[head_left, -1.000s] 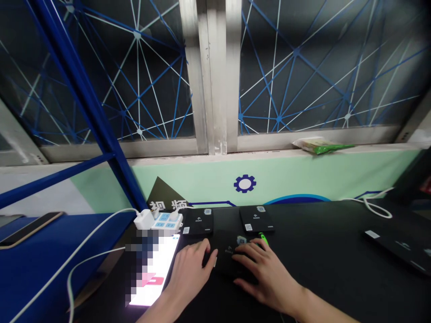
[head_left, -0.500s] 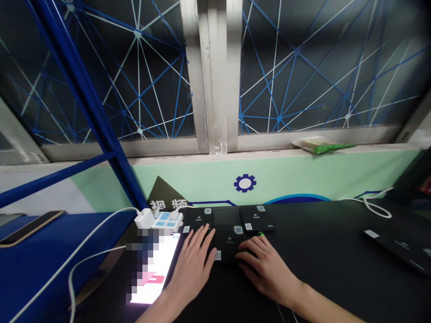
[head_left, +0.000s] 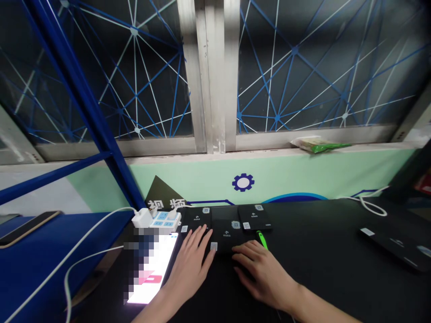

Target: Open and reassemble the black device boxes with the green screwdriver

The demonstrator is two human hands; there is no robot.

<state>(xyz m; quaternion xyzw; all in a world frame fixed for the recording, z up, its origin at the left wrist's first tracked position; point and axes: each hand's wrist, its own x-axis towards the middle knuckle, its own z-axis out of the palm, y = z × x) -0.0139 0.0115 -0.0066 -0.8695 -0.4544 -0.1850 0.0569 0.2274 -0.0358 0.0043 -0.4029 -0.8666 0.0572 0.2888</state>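
Observation:
My left hand [head_left: 191, 264] lies flat with its fingers stretched out. Its fingertips reach the near edge of a flat black box [head_left: 196, 218] with white stickers, and its thumb is beside a second such box [head_left: 226, 233] in the middle. Palm down on the black table, my right hand [head_left: 264, 271] has slightly bent, spread fingers and holds nothing visible; its fingertips are by the middle box's near right corner, and I cannot tell whether they touch it. A slim bright green object [head_left: 261, 239] lies just beyond its knuckles. A third black box [head_left: 255, 217] sits behind that.
A lit phone [head_left: 156, 273] lies left of my left hand. Behind it stands a white power strip [head_left: 165, 221] with plugs and cables. Another black box [head_left: 397, 246] is at the far right. A dark phone [head_left: 30, 228] rests on the blue surface at left.
The middle black box has slid a little away from me. My right hand has drawn back slightly, uncovering more of the green object. My left hand has hardly moved.

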